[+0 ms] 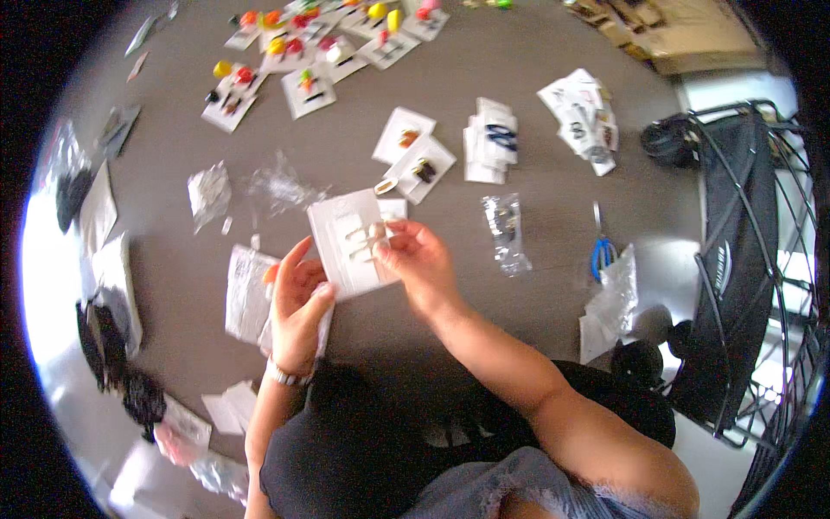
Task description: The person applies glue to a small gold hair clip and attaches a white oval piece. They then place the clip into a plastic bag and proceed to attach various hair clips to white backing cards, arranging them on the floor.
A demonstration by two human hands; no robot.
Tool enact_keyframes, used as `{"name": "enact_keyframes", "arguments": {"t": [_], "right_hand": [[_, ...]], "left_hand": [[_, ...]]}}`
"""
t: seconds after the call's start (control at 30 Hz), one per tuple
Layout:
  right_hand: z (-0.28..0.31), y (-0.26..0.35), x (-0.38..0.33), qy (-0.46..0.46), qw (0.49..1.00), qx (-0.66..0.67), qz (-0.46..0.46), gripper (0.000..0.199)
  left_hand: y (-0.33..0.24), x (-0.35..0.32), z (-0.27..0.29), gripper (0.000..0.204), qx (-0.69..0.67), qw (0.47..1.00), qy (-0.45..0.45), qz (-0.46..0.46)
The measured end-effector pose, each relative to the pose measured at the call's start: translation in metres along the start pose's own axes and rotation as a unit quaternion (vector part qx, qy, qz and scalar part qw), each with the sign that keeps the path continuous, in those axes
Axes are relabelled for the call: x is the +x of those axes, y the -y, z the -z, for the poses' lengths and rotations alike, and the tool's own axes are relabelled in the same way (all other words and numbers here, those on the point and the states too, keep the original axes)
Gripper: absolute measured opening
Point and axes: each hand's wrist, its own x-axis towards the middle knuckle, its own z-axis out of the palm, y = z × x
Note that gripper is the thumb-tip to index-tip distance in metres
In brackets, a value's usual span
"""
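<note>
In front of me, a white square card [331,227] is held up at a tilt over the table. Two small pale hair clips, or pieces like them [356,246], lie across its face; blur hides their exact kind. My left hand [298,307] supports the card's lower left edge, thumb in front and fingers partly behind. Thumb and fingers of my right hand [424,264] pinch the right ends of the pale pieces at the card's right side. Just beyond are cards bearing an orange piece [408,138] and a dark piece [424,169].
Many cards with colourful fruit-like pieces [307,82] cover the far left. Card stacks [491,143] [584,112] lie at the far right. Blue-handled scissors [603,258], a clear packet [507,233], crumpled plastic [281,186] and white packets [246,294] surround my hands. A black wire rack [735,259] stands right.
</note>
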Motion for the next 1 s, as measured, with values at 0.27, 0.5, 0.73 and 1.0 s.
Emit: {"name": "enact_keyframes", "arguments": {"t": [0.27,0.5,0.73,1.0], "right_hand": [[0.155,0.121,0.107,-0.247,0.955,0.065,0.15,0.025],[0.198,0.12,0.115,-0.364,0.914,-0.148,0.096,0.023],[0.102,0.013,0.092,-0.116,0.956,-0.259,0.079,0.015],[0.017,-0.032,0.037,0.05,0.871,-0.463,0.157,0.01]], "left_hand": [[0.005,-0.013,0.005,0.031,0.022,0.994,-0.069,0.077],[0.012,-0.016,0.009,0.021,0.078,0.993,-0.05,0.076],[0.034,-0.033,0.047,0.018,0.222,0.97,-0.099,0.002],[0.073,-0.067,0.104,0.106,0.678,0.696,-0.224,0.073]]}}
